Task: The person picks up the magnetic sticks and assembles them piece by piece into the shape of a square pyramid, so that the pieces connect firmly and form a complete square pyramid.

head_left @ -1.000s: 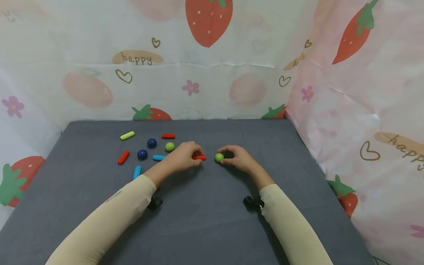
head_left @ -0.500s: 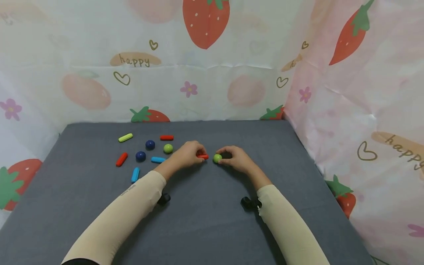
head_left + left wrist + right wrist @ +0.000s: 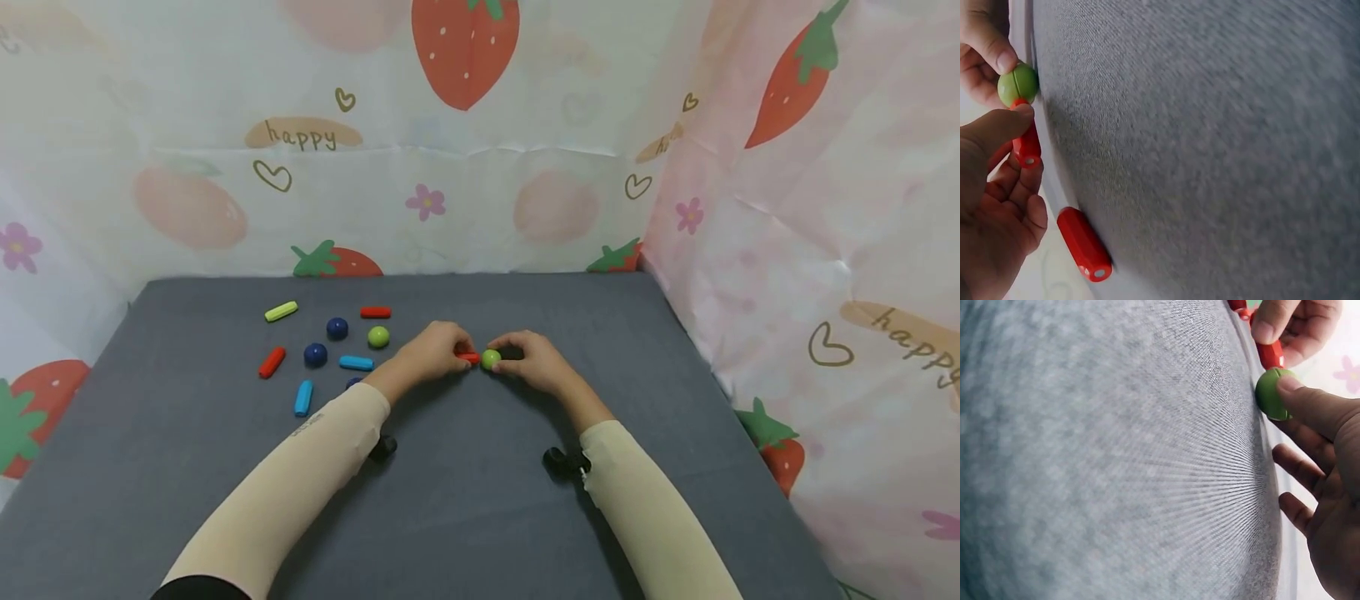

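Note:
Thumb and fingers of my left hand (image 3: 437, 350) pinch a short red stick (image 3: 1027, 145), with a small pale dot on its near end. Opposite it, my right hand (image 3: 538, 360) holds a grooved green ball (image 3: 491, 360) between thumb and fingertips. Stick and ball meet end to end, or very nearly so; whether they are joined cannot be made out. Both are low over the grey tabletop, near the middle of the head view. In the right wrist view the other fingers of the right hand spread away from the green ball (image 3: 1274, 394).
Left of the hands lie dark blue balls (image 3: 316, 355), another green ball (image 3: 378, 337), light blue sticks (image 3: 356, 362), red sticks (image 3: 272, 362) and a yellow-green stick (image 3: 281, 312). One blue ball is partly behind the left forearm. A strawberry-print curtain (image 3: 465, 225) borders the grey table (image 3: 465, 500).
My left hand has moved right, bringing the red stick up to the green ball. The right hand has stayed almost in place, still holding the ball.

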The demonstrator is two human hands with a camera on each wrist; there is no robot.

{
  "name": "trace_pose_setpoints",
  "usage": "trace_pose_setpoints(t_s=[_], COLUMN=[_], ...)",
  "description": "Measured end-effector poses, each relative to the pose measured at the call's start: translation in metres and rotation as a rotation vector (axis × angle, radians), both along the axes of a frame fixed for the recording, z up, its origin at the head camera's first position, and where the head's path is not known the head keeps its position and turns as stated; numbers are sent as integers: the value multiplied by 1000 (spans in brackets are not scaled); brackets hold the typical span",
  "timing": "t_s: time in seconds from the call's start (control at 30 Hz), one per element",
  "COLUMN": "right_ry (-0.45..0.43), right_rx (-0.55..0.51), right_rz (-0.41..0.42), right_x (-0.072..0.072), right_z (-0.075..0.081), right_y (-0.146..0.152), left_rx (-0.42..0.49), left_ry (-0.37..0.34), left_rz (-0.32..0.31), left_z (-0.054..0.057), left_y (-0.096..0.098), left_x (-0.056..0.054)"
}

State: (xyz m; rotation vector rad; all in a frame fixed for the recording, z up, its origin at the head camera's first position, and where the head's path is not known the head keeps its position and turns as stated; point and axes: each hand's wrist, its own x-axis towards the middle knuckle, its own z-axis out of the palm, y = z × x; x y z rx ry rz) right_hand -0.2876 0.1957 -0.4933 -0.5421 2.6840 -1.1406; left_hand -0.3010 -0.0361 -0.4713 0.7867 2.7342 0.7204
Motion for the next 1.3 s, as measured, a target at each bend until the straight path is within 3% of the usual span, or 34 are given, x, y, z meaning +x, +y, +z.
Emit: trace_pose_setpoints(t_s=[0.2,0.8,1.1,1.3], right_ry=[4,0,-10,-13], right_rx=[16,1,4,11], right_rz=[11,3,-7,-6], right_x=[-1,0,1,2], right_z=[0,-2,1,2], right_y=[-1,-1,-3,-3], left_rx=[-9,9,42,59], left_ry=[-20,-16,-32,-40], left_rz=[-2,-9,-19,-18], left_z=[5,1,4,14], left_y=[3,0,-13,-27], left_x=[1,2,1,3])
